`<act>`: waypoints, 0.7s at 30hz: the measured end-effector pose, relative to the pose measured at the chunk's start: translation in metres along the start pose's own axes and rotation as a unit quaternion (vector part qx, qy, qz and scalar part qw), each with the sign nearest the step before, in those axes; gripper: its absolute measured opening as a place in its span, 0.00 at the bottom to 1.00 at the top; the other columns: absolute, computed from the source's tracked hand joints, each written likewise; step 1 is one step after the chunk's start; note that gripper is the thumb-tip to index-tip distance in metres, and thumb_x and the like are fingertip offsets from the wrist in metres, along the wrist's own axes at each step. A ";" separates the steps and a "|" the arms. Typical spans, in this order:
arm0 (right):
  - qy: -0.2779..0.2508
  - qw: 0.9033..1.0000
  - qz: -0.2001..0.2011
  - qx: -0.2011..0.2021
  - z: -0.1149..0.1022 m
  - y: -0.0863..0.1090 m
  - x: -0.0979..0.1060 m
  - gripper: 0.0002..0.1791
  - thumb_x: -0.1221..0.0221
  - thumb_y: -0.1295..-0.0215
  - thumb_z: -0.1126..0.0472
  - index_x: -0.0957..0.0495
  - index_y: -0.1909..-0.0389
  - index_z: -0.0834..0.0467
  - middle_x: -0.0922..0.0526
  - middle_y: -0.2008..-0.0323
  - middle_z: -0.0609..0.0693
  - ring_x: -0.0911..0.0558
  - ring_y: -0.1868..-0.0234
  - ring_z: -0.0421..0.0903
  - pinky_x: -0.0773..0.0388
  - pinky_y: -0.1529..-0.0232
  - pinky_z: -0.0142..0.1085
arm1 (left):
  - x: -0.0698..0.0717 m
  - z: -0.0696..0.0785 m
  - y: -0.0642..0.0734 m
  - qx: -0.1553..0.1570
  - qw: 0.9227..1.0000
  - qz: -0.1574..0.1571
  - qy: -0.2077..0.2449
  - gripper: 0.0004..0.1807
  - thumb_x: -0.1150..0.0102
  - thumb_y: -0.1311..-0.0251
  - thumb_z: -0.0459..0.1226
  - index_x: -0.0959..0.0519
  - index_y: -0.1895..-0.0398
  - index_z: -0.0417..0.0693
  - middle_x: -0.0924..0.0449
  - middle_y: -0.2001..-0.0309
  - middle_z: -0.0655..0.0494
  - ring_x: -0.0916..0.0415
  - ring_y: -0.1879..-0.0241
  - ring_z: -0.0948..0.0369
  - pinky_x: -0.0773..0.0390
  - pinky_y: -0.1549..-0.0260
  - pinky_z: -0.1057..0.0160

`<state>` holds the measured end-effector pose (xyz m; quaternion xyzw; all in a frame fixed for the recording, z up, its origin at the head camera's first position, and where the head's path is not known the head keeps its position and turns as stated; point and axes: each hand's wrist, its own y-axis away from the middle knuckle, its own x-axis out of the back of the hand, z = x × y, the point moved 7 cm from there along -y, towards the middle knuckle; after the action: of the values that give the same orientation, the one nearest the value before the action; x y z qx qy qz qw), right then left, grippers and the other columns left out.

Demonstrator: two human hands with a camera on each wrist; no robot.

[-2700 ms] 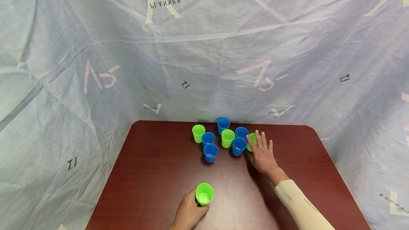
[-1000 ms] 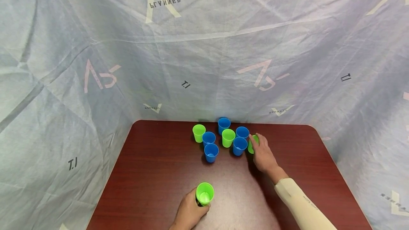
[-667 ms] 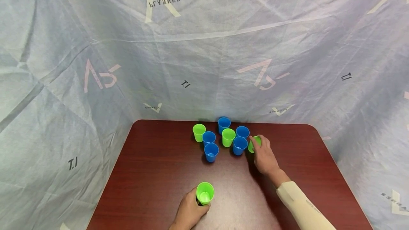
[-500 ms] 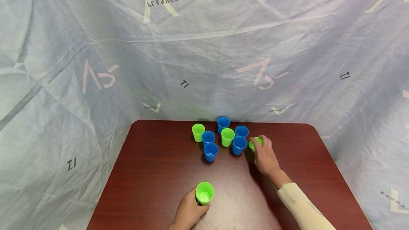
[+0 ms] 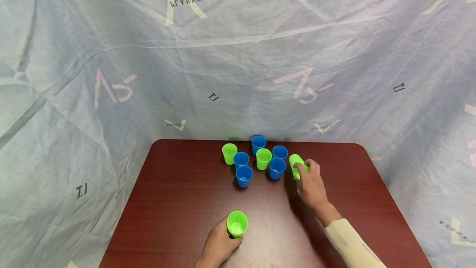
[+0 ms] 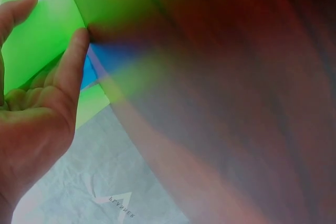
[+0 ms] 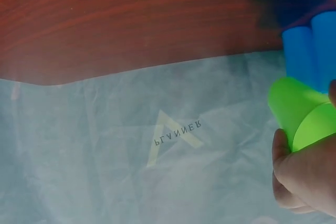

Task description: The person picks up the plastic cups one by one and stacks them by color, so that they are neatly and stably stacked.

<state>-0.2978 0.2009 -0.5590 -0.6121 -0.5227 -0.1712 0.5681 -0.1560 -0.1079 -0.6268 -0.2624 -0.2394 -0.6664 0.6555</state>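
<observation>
Near the table's front, my left hand (image 5: 219, 241) grips an upright green cup (image 5: 237, 223), its mouth facing up. In the left wrist view that green cup (image 6: 42, 35) lies between the thumb and fingers. At the far right of the cup group, my right hand (image 5: 311, 185) holds another green cup (image 5: 295, 161), tipped over, with its closed end pointing away. The right wrist view has this tilted green cup (image 7: 294, 100) in the fingers, near two blue cups (image 7: 299, 51). Part of its rim is hidden by the hand.
Several upright cups stand at the table's back: a green cup (image 5: 229, 153) on the left, a blue cup (image 5: 243, 176) in front, a green cup (image 5: 263, 159) mid-group, and a blue cup (image 5: 277, 168) nearest my right hand. A grey cloth (image 5: 238, 73) hangs behind the brown table (image 5: 178, 202).
My right hand went from spread fingers over the right-hand green cup to gripping it, then tipped it over and moved it slightly away from the blue cups. My left hand stayed still.
</observation>
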 end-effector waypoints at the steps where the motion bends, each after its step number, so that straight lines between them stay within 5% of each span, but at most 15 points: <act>1: -0.001 1.000 0.005 0.002 -0.002 0.002 0.002 0.25 0.28 0.42 0.71 0.24 0.44 0.58 0.32 0.47 0.68 0.31 0.44 0.66 0.15 0.66 0.57 | 0.000 0.000 0.000 -0.001 1.000 0.002 0.000 0.27 0.19 0.60 0.37 0.16 0.51 0.50 0.10 0.58 0.58 0.14 0.57 0.60 0.16 0.57 0.56; 21: -0.024 0.996 0.075 0.032 -0.028 0.023 0.031 0.29 0.27 0.57 0.79 0.22 0.51 0.62 0.32 0.51 0.68 0.31 0.48 0.68 0.17 0.72 0.54 | 0.001 0.002 -0.001 0.002 1.000 -0.009 0.001 0.26 0.19 0.60 0.36 0.16 0.52 0.49 0.10 0.58 0.57 0.15 0.58 0.60 0.16 0.57 0.56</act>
<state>-0.2554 0.1948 -0.5374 -0.6354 -0.4937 -0.0967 0.5859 -0.1566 -0.1070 -0.6244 -0.2580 -0.2425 -0.6722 0.6502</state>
